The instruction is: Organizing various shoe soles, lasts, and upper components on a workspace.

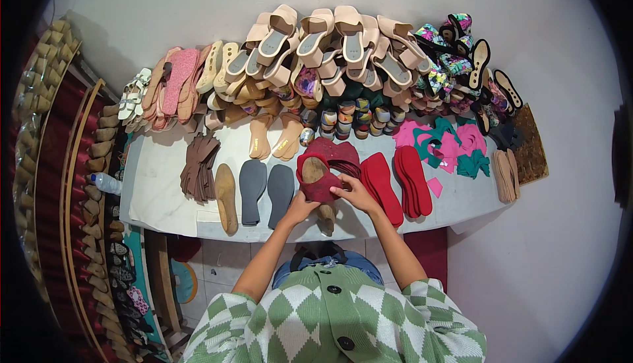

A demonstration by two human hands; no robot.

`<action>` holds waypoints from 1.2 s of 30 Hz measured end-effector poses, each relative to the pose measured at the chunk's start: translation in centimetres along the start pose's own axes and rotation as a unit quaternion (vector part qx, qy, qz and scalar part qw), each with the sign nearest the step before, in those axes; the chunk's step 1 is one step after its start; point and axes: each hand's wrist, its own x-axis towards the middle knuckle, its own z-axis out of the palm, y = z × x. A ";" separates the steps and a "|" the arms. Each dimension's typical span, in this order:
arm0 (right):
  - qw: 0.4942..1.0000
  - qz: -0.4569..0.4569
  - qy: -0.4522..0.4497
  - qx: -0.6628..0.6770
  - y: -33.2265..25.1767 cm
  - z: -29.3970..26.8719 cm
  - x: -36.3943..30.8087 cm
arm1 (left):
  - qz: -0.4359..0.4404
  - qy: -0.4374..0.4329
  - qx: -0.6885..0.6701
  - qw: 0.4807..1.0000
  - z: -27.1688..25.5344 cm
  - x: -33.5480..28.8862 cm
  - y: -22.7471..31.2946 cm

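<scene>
A: Where is the dark red shoe upper (321, 177), and how is it oriented?

B: It sits on a wooden last (324, 212) at the near edge of the white table (158, 191), directly before the person. Its long axis runs roughly away from the person, tilted slightly left; the tan insole side faces up and the far end points toward the stacked sandals (330, 46).

A: State of the hands?

B: The left hand (300, 208) is closed around the lower left side of the upper. The right hand (355, 193) pinches its right edge with the fingertips.

A: What borders the work?

B: Left: two grey soles (266, 190), a tan sole (226, 198), and brown cut pieces (199, 165). Right: red soles (395, 181) just beside the right hand. Behind: a stack of dark red uppers touching the piece.

A: Open room?

B: Bare tabletop lies at the far left and near the pink and green cut pieces (448, 145); the near edge lies directly below the hands.
</scene>
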 end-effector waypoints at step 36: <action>0.992 -0.021 0.121 -0.001 4.4 -1.8 2.5 | 0.035 -0.037 -0.077 0.996 -0.5 1.9 0.4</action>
